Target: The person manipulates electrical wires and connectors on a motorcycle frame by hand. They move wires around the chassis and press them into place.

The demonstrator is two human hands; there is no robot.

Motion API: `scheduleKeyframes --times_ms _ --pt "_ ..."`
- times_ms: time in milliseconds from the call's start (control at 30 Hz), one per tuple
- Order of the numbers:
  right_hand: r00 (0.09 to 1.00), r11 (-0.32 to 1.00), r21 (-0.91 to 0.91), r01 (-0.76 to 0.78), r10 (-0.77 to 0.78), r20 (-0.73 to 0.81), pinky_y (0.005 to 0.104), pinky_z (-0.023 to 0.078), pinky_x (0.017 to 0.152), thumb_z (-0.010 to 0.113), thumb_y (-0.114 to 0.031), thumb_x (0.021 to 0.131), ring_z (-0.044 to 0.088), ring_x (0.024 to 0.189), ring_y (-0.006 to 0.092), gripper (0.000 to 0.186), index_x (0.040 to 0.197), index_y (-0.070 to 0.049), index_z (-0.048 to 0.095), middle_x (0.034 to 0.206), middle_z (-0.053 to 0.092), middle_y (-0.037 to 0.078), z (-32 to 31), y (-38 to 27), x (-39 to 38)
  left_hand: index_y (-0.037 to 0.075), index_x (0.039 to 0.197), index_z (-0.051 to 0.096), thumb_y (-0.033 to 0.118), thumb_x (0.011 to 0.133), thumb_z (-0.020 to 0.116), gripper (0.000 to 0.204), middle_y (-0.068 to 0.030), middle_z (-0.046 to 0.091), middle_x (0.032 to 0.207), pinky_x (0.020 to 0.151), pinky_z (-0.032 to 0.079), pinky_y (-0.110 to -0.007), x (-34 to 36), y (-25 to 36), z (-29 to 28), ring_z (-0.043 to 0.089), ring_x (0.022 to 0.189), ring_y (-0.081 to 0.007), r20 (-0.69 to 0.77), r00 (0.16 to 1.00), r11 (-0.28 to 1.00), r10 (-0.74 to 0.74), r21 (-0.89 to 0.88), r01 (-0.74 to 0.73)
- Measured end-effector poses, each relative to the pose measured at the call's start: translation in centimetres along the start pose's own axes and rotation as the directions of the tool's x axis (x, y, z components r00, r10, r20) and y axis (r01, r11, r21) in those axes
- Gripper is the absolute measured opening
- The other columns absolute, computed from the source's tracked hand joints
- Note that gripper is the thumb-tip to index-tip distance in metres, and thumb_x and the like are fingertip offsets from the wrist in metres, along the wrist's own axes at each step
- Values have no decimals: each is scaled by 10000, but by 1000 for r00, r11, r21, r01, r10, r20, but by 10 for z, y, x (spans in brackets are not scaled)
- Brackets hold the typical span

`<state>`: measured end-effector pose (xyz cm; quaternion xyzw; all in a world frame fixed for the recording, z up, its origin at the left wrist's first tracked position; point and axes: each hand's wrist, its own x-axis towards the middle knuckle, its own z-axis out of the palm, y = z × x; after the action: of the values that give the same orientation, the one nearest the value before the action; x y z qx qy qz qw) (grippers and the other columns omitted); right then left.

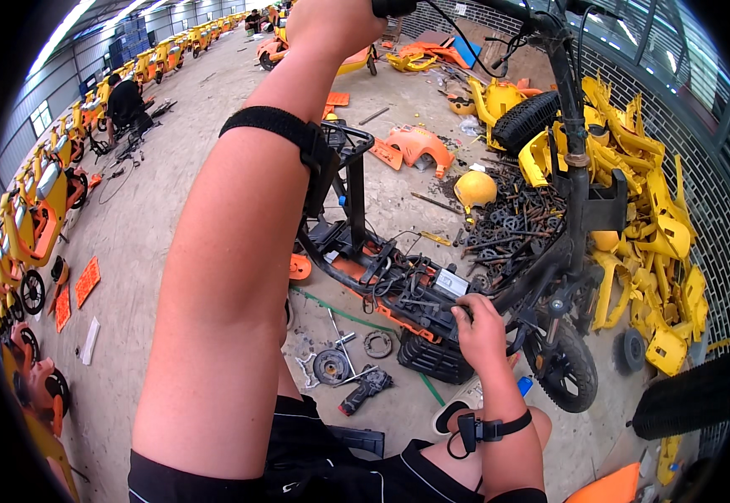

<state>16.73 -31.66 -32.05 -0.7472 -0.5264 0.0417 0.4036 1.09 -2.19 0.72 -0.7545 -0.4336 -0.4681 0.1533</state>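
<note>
A stripped electric scooter frame (357,226), black with orange parts and exposed wiring, stands in front of me. My left hand (331,27) is raised at the top edge, closed round the black handlebar grip (393,7); part of the hand is cut off. Lower down, my right hand (481,329) rests at the floor section of the frame with its fingers curled against black parts; what they hold, if anything, is hidden. Just beyond it sits a silver box (450,282) among the wires. The scooter's front wheel (568,365) is to the right.
Yellow body panels (658,226) are heaped along the brick wall, beside a pile of dark metal parts (512,226). On the floor lie a power drill (367,389), a cross wrench (339,344) and a wheel hub (331,366). Scooters line the left; a person (124,102) crouches there.
</note>
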Motion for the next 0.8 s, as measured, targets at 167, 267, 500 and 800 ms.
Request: scheduleKeyframes --times_ms 167,267,500,800 --pt "1000 1000 2 13 -13 -10 386 540 807 708 -81 931 683 916 347 156 1060 -4 667 1030 678 164 1 2 1 89 986 727 248 827 673 231 -195 755 937 814 580 -497 1 -1 3 734 909 -389 -8 1000 1000 8 -9 -8" --pt "1000 1000 10 0 0 -11 385 541 810 708 -80 931 683 917 348 154 1058 -4 668 1030 678 166 -1 -1 1 87 987 726 247 828 670 232 -197 754 939 815 581 -497 0 -1 1 734 909 -388 -13 1000 1000 15 -22 -15" --pt "1000 1000 -13 16 -16 -8 394 543 816 711 -100 937 686 927 360 162 1066 -11 670 1038 679 162 2 1 1 90 1005 727 253 833 666 244 -191 758 954 829 582 -490 0 0 1 737 925 -381 7 1000 1000 -4 4 4" --pt "999 997 -58 -54 54 -4 432 539 830 707 -142 945 674 959 392 167 1063 -27 682 1047 688 162 2 -2 1 102 1015 732 256 833 667 247 -184 760 963 837 582 -485 -1 2 -2 738 939 -375 21 999 1000 -24 11 24"
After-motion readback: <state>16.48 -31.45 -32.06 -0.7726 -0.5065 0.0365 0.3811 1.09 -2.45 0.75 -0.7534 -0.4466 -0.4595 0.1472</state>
